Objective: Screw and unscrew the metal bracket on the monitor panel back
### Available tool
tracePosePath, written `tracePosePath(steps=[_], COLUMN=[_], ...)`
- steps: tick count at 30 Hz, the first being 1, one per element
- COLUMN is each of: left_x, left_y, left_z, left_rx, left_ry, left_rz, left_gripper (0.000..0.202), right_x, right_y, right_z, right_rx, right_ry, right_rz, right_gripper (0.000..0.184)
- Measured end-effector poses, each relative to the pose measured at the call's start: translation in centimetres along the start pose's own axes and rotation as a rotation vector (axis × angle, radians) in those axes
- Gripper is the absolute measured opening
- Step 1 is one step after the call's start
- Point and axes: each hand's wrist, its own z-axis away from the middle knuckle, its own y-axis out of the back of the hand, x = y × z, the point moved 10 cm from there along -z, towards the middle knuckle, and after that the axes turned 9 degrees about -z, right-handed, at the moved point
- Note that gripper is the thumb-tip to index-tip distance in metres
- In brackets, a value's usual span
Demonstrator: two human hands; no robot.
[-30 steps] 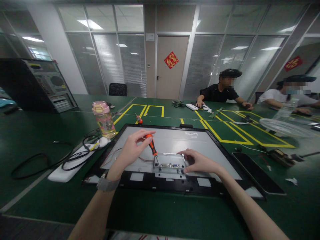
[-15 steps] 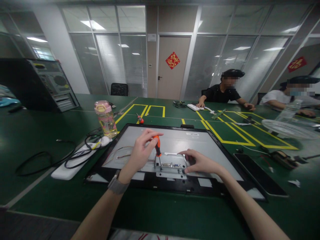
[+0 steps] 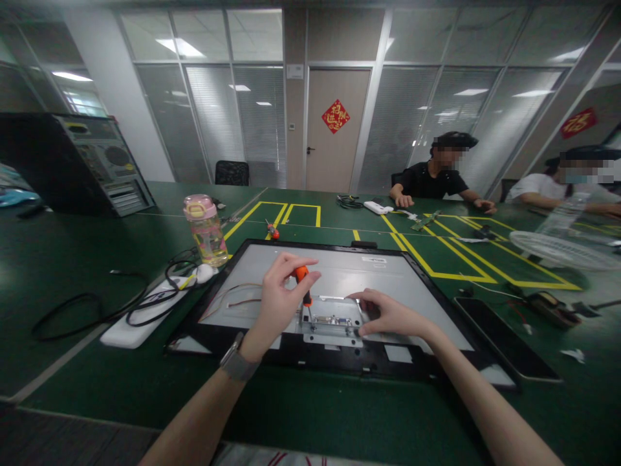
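A monitor panel (image 3: 334, 259) with a black frame lies flat on the green table, its grey back facing up. My left hand (image 3: 285, 291) is closed around the orange and black handle of a screwdriver (image 3: 303, 277), which stands nearly upright. Its tip points down at the left side of a metal bracket (image 3: 334, 335) that carries a row of connector ports. My right hand (image 3: 383, 314) rests at the bracket's right side, thumb and fingers gripping its edge. Thin wires (image 3: 237, 303) run over the panel to the left of the bracket.
Left of the panel are a white power strip (image 3: 140, 317) with black cables and a pink-lidded bottle (image 3: 206, 226). A computer case (image 3: 82, 162) stands further left. On the right lie a black phone-like slab (image 3: 507, 340) and a clear fan-like disc (image 3: 563, 249). Two people sit across the table.
My left hand has turned slightly around the screwdriver handle, its wrist shifting a little right. My right hand stays on the bracket. The person opposite has moved a hand back from the far white power strip.
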Motion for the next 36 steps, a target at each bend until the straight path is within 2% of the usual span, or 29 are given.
tracePosePath(steps=[2, 5, 7, 12, 16, 26, 28, 33, 36], left_x=[0.6, 1.4, 1.4, 1.4, 1.6, 0.9, 0.7, 0.6, 1.0], left_y=[0.0, -0.4, -0.8, -0.2, -1.5, -0.3, -0.4, -1.6, -1.1], left_z=[0.1, 0.1, 0.2, 0.1, 0.3, 0.1, 0.1, 0.3, 0.1], left_rx=[-0.017, -0.097, -0.150, -0.095, -0.218, -0.043, -0.054, -0.185, -0.140], left_ry=[-0.036, -0.072, -0.066, -0.085, -0.070, -0.061, -0.041, 0.052, 0.032], left_rz=[0.003, 0.049, 0.053, -0.019, 0.083, -0.019, 0.008, 0.193, 0.175], left_gripper=[0.017, 0.028, 0.028, 0.021, 0.030, 0.009, 0.012, 0.025, 0.018], right_x=[-0.2, -0.3, -0.3, -0.1, -0.1, -0.1, -0.1, -0.2, -0.4], right_y=[0.0, 0.0, 0.0, 0.0, 0.0, 0.0, 0.0, 0.0, 0.0], right_z=[0.0, 0.0, 0.0, 0.0, 0.0, 0.0, 0.0, 0.0, 0.1], right_rx=[0.003, 0.006, 0.006, 0.005, 0.010, 0.006, 0.004, 0.003, 0.003], right_ry=[0.004, 0.002, -0.001, 0.009, 0.005, 0.007, -0.002, -0.020, -0.019], right_rz=[0.001, 0.000, -0.004, -0.003, -0.002, -0.002, -0.003, 0.006, -0.004], right_gripper=[0.072, 0.072, 0.072, 0.072, 0.073, 0.072, 0.073, 0.073, 0.073])
